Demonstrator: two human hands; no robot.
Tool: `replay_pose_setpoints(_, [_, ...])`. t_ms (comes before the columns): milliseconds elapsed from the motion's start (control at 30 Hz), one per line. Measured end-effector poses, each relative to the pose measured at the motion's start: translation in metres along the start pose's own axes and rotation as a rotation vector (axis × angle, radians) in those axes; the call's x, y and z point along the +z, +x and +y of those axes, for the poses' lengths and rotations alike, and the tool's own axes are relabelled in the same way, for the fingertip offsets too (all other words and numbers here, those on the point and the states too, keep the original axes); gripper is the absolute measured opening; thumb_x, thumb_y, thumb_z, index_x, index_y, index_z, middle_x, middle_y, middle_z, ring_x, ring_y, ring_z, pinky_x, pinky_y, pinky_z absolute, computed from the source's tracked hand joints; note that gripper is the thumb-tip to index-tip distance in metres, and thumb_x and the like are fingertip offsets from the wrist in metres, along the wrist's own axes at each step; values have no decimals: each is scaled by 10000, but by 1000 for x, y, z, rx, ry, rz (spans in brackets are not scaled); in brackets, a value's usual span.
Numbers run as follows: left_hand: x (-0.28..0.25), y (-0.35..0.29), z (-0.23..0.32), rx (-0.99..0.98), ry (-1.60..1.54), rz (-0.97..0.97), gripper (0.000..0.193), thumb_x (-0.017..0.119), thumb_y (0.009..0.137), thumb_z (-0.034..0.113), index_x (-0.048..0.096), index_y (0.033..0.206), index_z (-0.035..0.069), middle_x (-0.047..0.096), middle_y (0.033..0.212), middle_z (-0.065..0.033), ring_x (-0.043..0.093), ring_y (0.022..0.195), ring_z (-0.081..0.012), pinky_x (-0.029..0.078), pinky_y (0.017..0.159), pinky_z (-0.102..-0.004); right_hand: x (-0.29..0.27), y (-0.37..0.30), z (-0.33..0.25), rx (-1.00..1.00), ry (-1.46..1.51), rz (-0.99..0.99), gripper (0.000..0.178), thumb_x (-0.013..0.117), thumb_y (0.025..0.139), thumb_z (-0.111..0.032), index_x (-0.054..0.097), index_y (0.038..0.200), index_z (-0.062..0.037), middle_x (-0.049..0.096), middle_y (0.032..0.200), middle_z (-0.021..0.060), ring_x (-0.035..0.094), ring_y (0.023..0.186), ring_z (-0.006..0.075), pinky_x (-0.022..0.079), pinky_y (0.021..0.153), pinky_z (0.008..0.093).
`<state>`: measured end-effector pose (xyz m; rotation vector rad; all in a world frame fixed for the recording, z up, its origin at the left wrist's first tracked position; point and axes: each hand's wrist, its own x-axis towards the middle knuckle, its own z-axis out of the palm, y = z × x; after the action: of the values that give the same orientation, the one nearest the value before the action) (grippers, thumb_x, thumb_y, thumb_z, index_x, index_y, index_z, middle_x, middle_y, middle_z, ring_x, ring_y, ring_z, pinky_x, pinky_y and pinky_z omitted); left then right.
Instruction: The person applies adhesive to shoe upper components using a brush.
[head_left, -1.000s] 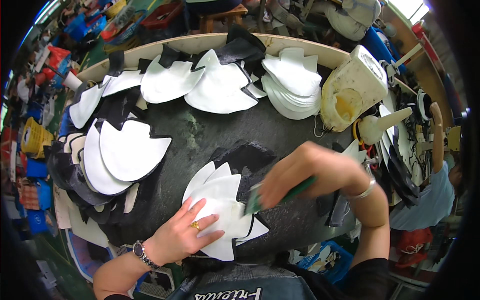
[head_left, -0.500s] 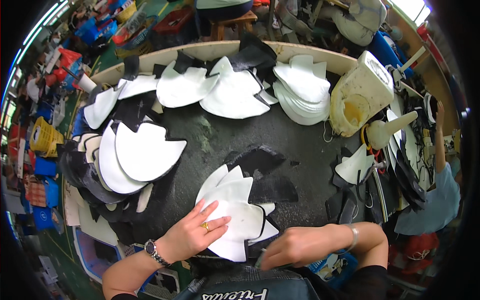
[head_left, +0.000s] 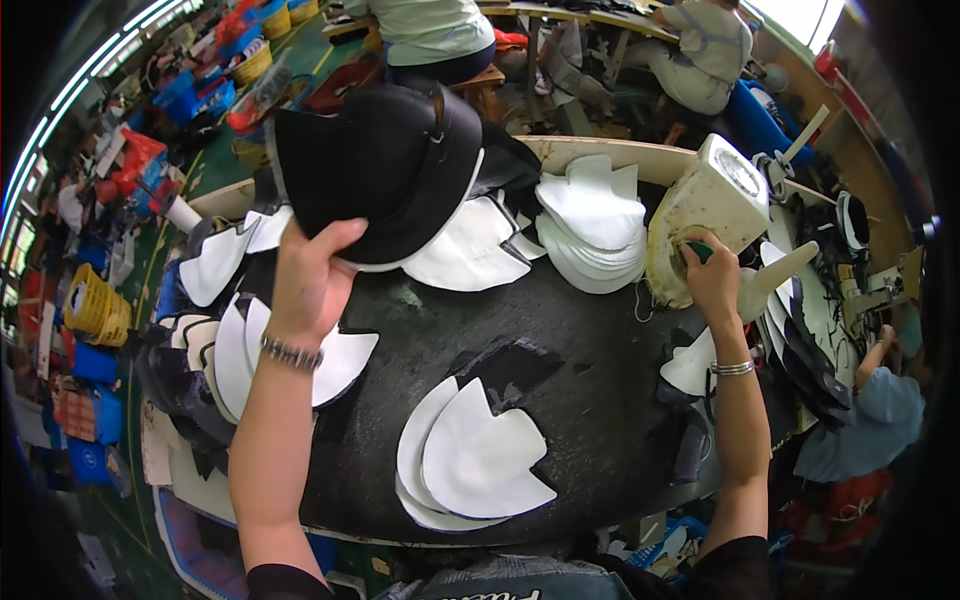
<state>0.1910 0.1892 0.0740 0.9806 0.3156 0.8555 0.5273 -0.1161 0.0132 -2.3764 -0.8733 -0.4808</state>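
Observation:
My left hand (head_left: 314,278) is raised over the far left of the dark table (head_left: 590,430). It grips a curved black shoe upper (head_left: 350,165) with a strap and a white edge; the thumb lies on the near rim and the other fingers are hidden. At the right, my right hand (head_left: 715,280) is closed around a small green-handled tool (head_left: 700,250) at the mouth of a stained cream container (head_left: 738,205). The tool's lower end is hidden inside. Overlapping white shaped pieces (head_left: 485,455) lie on the table near me.
A fanned pile of white pieces (head_left: 590,230) stands left of the container. More black and white pieces (head_left: 190,370) are heaped at the left. A cream cone-shaped spout (head_left: 780,270) sticks out at the right. Other people (head_left: 435,35) sit beyond the table's raised far rim.
My left hand has left the near white pieces and now holds the black upper up at the far left. My right hand has gone from the near edge to the container.

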Motion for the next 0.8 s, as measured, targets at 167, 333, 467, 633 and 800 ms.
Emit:
replay_pose_setpoints(167, [-40,-20,-40,451,1374,168,722,755,806,47,377,1415,-37,460,1401,-237,447,1315,-371,357,1111,-450,-42,-8,18,457,620,-60,220,711,886,-102,679,1021,69,719,870,129,711,763,203,596,643,304])
replay_pose_setpoints(333, [-1,-154,-21,168,1465,-1077,685,727,794,564,590,1351,189,433,1523,-120,335,1442,-376,242,1162,-611,-66,-62,-4,564,1056,-307,244,709,902,-115,670,1050,75,706,923,132,707,772,197,611,662,309])
replay_pose_setpoints(467, [-14,-206,-40,266,1564,-1085,517,698,826,445,637,1264,178,541,1407,-114,476,1337,-369,364,1114,-567,-48,-120,-100,290,1141,-766,158,726,886,-66,712,1035,-15,736,931,85,703,781,150,597,679,320])
replay_pose_setpoints(633, [-7,-207,-37,319,1584,-1057,370,695,849,332,666,1156,127,606,1307,-135,569,1232,-376,422,1072,-548,-27,-141,-137,-485,795,-576,285,741,756,58,716,1023,-37,726,906,135,720,769,247,582,664,345])
replay_pose_setpoints(800, [-3,-209,-34,284,1557,-1009,309,665,869,297,668,1112,105,631,1254,-148,582,1211,-388,437,1056,-550,-72,-161,-106,-473,855,-1074,330,715,735,79,718,1048,-24,723,881,137,709,765,314,586,677,366])
